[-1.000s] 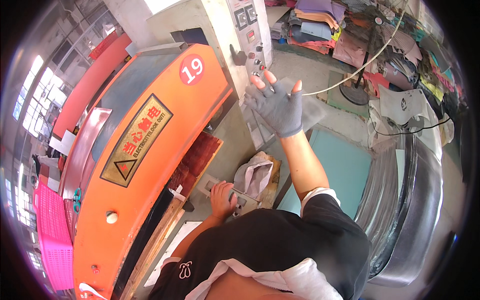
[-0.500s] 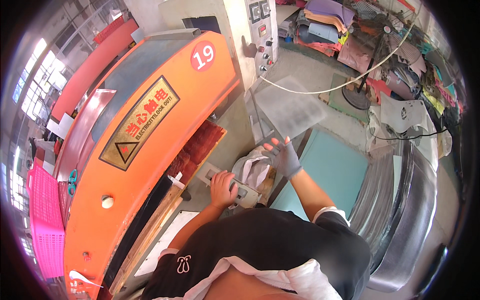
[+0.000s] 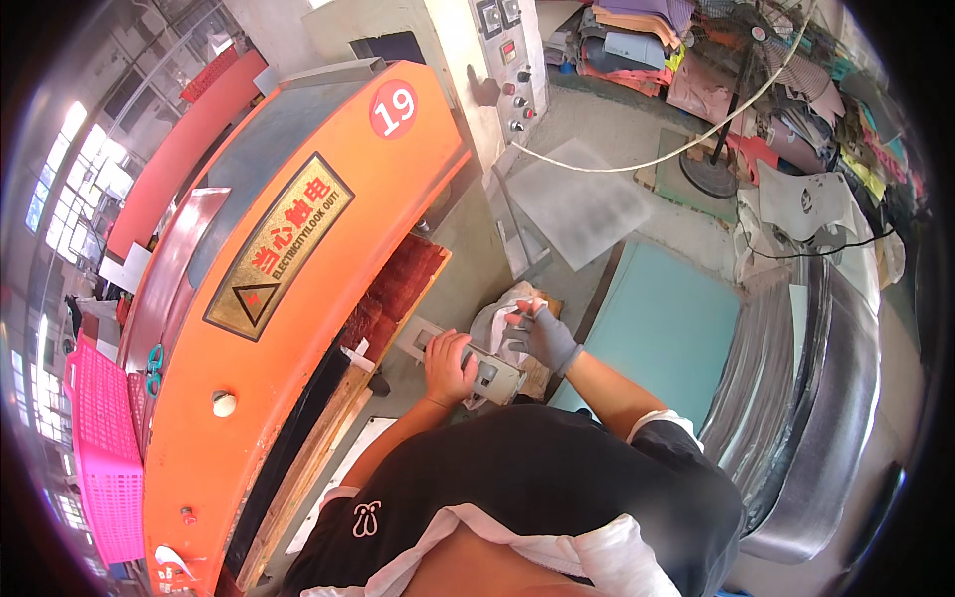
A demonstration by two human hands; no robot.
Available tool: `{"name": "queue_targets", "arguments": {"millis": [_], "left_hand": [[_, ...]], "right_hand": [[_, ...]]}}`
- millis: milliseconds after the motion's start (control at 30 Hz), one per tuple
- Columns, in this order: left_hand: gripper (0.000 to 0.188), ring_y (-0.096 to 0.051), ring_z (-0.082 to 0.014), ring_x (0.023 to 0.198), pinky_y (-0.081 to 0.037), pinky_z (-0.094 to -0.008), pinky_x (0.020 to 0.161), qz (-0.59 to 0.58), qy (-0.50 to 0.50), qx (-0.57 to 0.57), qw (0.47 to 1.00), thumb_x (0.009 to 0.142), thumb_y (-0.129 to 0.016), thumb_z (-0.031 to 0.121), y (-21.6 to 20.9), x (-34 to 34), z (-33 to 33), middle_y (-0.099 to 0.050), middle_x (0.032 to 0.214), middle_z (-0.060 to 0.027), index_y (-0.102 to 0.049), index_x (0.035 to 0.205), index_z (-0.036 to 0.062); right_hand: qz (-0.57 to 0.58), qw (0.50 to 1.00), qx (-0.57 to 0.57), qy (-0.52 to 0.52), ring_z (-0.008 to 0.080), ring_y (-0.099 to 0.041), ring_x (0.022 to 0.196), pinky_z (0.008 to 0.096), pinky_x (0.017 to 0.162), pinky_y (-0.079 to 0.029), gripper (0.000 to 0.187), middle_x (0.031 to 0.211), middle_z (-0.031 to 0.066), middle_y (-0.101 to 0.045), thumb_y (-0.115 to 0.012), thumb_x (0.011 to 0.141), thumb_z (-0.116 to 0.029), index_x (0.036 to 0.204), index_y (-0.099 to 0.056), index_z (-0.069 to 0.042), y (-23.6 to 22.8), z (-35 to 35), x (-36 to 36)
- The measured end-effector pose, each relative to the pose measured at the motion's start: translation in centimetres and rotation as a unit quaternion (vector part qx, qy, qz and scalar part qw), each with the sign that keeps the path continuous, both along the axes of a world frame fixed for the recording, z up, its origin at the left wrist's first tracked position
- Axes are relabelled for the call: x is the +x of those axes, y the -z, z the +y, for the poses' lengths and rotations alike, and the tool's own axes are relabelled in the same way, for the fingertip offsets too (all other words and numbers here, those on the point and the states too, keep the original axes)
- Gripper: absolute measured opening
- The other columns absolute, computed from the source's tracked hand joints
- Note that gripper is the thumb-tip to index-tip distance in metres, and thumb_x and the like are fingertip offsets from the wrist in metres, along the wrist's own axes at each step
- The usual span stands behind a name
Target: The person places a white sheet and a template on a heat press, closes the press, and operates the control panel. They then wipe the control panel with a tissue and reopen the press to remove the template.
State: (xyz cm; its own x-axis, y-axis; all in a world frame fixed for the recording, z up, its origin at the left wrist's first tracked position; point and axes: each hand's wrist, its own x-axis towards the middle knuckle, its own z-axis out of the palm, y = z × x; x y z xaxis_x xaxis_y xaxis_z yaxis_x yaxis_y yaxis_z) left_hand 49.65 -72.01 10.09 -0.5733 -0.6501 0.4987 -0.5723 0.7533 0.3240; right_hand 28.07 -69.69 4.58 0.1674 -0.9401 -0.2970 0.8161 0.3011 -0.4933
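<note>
My bare left hand [image 3: 449,368] lies over a beige metal box [image 3: 493,380] with dark openings, its fingers bent round the near side. My right hand [image 3: 547,339] wears a grey fingerless glove. Its fingers are partly curled and apart, with nothing visible in them, in front of a bundle of whitish cloth [image 3: 487,323]. Just left of the hands stands the orange press [image 3: 269,388], with a dark red slab [image 3: 406,289] in its gap.
A light teal sheet [image 3: 667,323] lies to the right, beside a stack of grey sheets [image 3: 761,373]. Beyond are a translucent sheet [image 3: 577,204], a hanging pale cord [image 3: 686,157] and a standing fan [image 3: 708,164]. A pink basket [image 3: 104,448] is at far left.
My right hand has come down and left toward the metal box, its fingers more curled. My left hand stays on the box. The view has shifted slightly.
</note>
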Motion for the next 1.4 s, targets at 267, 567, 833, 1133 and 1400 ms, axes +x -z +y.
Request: {"name": "queue_targets", "arguments": {"millis": [267, 567, 833, 1133, 1400], "left_hand": [[0.057, -0.041, -0.0382, 0.115, -0.030, -0.0470, 0.098, 0.049, -0.042, -0.001, 0.998, 0.072, -0.062, 0.015, 2.3, 3.2, 2.5, -0.044, 0.124, -0.0215, -0.041, 0.121, -0.0038], [0.049, -0.045, -0.0362, 0.114, -0.035, -0.0417, 0.097, 0.042, -0.305, 0.263, 0.915, 0.081, -0.062, 0.026, 8.4, 13.8, 12.2, -0.050, 0.120, -0.0215, -0.047, 0.120, -0.0007], [0.037, -0.056, -0.0193, 0.100, -0.044, -0.0315, 0.085, 0.236, -0.232, 0.490, 0.807, 0.085, -0.060, 0.021, 2.5, 9.3, 10.5, -0.057, 0.111, -0.0130, -0.052, 0.114, 0.0001], [0.035, -0.053, -0.0117, 0.087, -0.045, -0.0275, 0.077, 0.385, 0.018, 0.493, 0.780, 0.087, -0.060, 0.020, -6.5, 2.6, 7.2, -0.056, 0.096, -0.0060, -0.048, 0.114, 0.0002], [0.027, -0.055, -0.0119, 0.085, -0.044, -0.0274, 0.076, 0.389, 0.036, 0.531, 0.752, 0.091, -0.053, 0.022, -9.5, 0.0, 6.2, -0.057, 0.091, -0.0046, -0.053, 0.103, -0.0016]], "right_hand": [[0.017, 0.994, -0.106, 0.025, 0.0250, -0.054, 0.100, 0.0433, 0.083, -0.045, 0.054, 0.114, 0.0075, -0.054, -0.049, 0.085, -0.056, 0.123, -0.044, -0.018, -0.4, 0.3, 0.9], [-0.043, 0.998, -0.025, 0.028, 0.0318, -0.053, 0.103, 0.0452, 0.087, -0.045, 0.058, 0.116, 0.0134, -0.053, -0.053, 0.082, -0.059, 0.116, -0.048, -0.012, -1.3, 1.6, -1.7], [-0.132, 0.980, -0.140, -0.057, 0.0388, -0.042, 0.117, 0.0517, 0.098, -0.035, 0.067, 0.131, 0.0183, -0.042, -0.048, 0.082, -0.061, 0.127, -0.044, -0.012, -8.3, -1.8, 2.7], [-0.256, 0.900, -0.284, -0.209, 0.0362, -0.033, 0.126, 0.0493, 0.102, -0.026, 0.076, 0.143, 0.0134, -0.031, -0.039, 0.083, -0.066, 0.139, -0.032, -0.016, -14.8, -1.0, 7.2], [-0.276, 0.872, -0.341, -0.215, 0.0386, -0.032, 0.126, 0.0495, 0.101, -0.029, 0.076, 0.147, 0.0108, -0.024, -0.035, 0.084, -0.066, 0.142, -0.024, -0.018, -15.9, 0.1, 7.0]]}}
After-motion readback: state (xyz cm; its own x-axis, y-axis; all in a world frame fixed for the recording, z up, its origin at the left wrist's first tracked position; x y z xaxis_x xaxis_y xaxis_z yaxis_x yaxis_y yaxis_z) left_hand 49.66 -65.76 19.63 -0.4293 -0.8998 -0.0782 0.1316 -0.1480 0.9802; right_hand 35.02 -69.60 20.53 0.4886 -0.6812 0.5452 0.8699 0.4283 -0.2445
